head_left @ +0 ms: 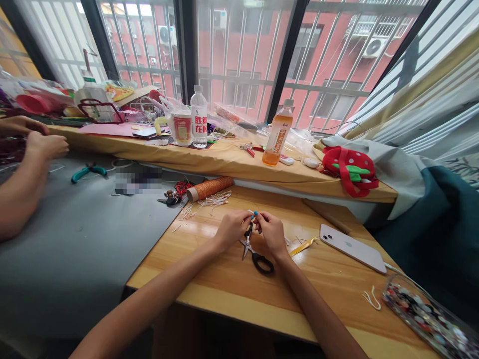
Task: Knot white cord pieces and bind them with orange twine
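Right now both hands are pinched close together over the wooden table [209, 264], fingertips nearly meeting. The left hand [234, 229] grips a small white piece [250, 211] between thumb and forefinger; it looks like a bit of cord, though at this size I can't be sure. The right hand [270, 230] is curled in a pinch at the other end of it, with blue showing at the fingertips.

Just below the hands lie black-handled scissors [248, 245], blades parted, resting on the wood. A yellow ribbon [304, 247] runs out beside the right wrist towards a pale phone [352, 248], which lies face down. Behind the hands, loose white cords [215, 200] are strewn in front of an orange spool [210, 189] on its side. Nearer the right edge are a short white strand [372, 299] and a clear box [406, 323] full of mixed beads [426, 314].

At the left, another person's hand [47, 144] is raised above a grey surface [75, 264], where teal-handled pliers [89, 172] lie. Along the cloth-covered windowsill [224, 162] stand a water bottle [199, 117] and a bottle of amber drink [279, 132], with a red strawberry pouch [350, 167] at the right end.
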The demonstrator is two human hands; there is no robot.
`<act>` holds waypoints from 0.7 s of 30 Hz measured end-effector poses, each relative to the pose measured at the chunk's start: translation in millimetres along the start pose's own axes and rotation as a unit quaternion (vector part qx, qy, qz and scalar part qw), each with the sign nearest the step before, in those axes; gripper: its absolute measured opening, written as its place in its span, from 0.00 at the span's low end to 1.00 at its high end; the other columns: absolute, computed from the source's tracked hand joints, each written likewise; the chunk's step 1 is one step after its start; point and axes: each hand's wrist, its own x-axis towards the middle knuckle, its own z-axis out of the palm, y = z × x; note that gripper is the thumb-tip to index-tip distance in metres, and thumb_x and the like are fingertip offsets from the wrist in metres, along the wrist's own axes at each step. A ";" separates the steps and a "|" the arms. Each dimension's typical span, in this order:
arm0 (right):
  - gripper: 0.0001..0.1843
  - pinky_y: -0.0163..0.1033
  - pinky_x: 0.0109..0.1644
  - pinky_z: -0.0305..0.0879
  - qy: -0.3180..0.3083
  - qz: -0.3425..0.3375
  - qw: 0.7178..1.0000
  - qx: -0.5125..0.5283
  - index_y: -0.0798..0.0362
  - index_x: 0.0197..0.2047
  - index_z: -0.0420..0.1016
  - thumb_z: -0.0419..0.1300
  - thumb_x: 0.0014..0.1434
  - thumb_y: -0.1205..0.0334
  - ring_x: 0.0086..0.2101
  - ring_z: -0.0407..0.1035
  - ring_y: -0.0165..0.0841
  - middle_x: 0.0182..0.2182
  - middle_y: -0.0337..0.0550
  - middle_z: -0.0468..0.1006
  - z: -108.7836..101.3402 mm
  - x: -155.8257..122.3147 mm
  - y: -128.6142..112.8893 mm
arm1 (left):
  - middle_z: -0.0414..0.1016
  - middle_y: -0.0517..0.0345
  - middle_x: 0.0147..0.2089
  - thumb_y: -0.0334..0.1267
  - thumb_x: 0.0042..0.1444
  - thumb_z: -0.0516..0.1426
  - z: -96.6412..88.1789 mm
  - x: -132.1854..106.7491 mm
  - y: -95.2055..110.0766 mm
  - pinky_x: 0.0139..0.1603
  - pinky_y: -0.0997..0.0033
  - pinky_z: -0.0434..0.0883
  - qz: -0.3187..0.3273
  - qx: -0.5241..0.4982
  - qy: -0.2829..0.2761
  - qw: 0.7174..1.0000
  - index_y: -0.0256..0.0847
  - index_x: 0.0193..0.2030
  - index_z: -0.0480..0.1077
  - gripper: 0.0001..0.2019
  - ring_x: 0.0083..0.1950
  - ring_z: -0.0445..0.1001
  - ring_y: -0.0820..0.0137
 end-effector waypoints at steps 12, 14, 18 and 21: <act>0.13 0.33 0.29 0.57 0.045 -0.076 0.995 -0.053 0.54 0.29 0.72 0.51 0.51 0.55 0.24 0.64 0.30 0.23 0.41 0.72 -1.3 -5.4 -3.6 | 0.67 0.59 0.21 0.31 0.42 0.53 -8.7 9.8 -5.7 0.19 0.82 0.56 -0.298 -0.510 -0.186 0.785 0.32 0.41 0.65 0.16 0.18 0.60 0.81; 0.11 0.33 0.31 0.58 0.042 -0.102 0.992 -0.069 0.54 0.29 0.72 0.51 0.52 0.58 0.27 0.65 0.31 0.25 0.42 0.73 -1.9 -5.5 -4.2 | 0.68 0.59 0.22 0.31 0.41 0.54 -13.7 10.0 -6.7 0.20 0.81 0.56 -0.296 -0.536 -0.225 0.758 0.32 0.42 0.65 0.17 0.18 0.60 0.81; 0.10 0.34 0.33 0.59 0.025 -0.160 0.982 -0.100 0.54 0.30 0.71 0.50 0.53 0.62 0.29 0.65 0.31 0.26 0.43 0.71 -4.0 -5.3 -5.2 | 0.68 0.58 0.23 0.31 0.40 0.55 -19.8 10.1 -10.7 0.20 0.82 0.56 -0.297 -0.545 -0.264 0.738 0.32 0.43 0.65 0.18 0.18 0.60 0.82; 0.09 0.35 0.33 0.59 0.011 -0.193 0.975 -0.109 0.53 0.31 0.71 0.50 0.53 0.63 0.29 0.64 0.31 0.26 0.42 0.70 -5.1 -5.1 -6.1 | 0.68 0.59 0.23 0.31 0.41 0.56 -20.0 10.0 -14.0 0.19 0.82 0.55 -0.297 -0.542 -0.291 0.730 0.34 0.42 0.65 0.18 0.19 0.61 0.82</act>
